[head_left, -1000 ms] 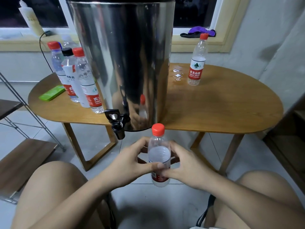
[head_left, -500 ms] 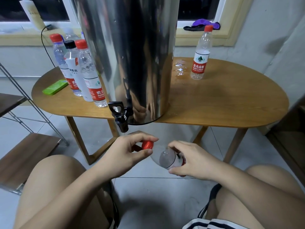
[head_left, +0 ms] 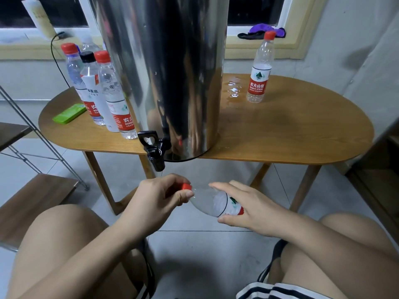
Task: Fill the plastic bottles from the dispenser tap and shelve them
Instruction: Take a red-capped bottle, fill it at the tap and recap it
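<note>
L hand [head_left: 155, 197]: thumb + fingers pinched round red cap [head_left: 186, 186] of plastic bottle [head_left: 207, 201]. R hand [head_left: 248, 210] clamped on bottle body at the label. Bottle tilted near-horiz., cap end left, held in air just below black tap [head_left: 154, 147] of steel dispenser [head_left: 168, 72]. On wooden table [head_left: 291, 130]: bottle cluster [head_left: 116, 93] left of dispenser, lone Nongfu bottle [head_left: 260, 70] right, beside puddle [head_left: 232, 91].

Cut off and covered
The dispenser [head_left: 172, 72] runs past the top edge; the left hand [head_left: 155, 197] covers most of the red cap [head_left: 186, 186]; the right hand [head_left: 248, 210] hides the bottle [head_left: 212, 201] base.
</note>
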Demonstrator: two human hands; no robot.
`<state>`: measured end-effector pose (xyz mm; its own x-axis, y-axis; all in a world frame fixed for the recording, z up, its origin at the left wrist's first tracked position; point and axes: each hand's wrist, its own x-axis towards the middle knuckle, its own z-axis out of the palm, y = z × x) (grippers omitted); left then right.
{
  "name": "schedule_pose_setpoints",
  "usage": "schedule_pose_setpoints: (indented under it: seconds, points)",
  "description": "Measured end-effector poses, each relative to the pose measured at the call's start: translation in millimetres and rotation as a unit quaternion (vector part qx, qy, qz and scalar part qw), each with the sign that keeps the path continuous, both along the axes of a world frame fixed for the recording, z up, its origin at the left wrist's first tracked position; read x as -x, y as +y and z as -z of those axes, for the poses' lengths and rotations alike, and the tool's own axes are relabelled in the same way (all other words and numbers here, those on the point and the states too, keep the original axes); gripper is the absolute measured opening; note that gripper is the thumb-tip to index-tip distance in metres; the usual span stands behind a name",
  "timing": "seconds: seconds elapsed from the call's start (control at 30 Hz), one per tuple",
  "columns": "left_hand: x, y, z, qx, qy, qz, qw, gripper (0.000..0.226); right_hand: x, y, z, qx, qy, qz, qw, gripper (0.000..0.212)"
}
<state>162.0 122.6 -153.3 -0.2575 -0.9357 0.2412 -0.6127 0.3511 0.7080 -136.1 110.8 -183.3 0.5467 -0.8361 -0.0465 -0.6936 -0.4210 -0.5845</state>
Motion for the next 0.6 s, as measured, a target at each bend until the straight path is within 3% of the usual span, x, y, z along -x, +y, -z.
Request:
schedule_pose_setpoints:
  seconds: [0.13, 0.33, 0.47, 0.6]
  points:
    - [2, 0, 3, -0.038, 0.012, -0.033, 0.999, 0.043, -2, -2, 8, 0.052, 0.009, 0.008, 0.999, 0.079]
    - [10, 0, 8, -0.141, 0.067, -0.066, 0.986, 0.040, -5, -4, 10, 0.122, 0.066, 0.014, 0.990, 0.081]
    - [8, -4, 9, -0.231, 0.135, -0.084, 0.960, 0.051, -9, -3, 9, 0.165, 0.088, 0.023, 0.982, 0.079]
    - [-1, -6, 16, -0.175, 0.081, -0.050, 0.980, 0.053, -13, -4, 12, 0.107, 0.032, 0.046, 0.993, 0.081]
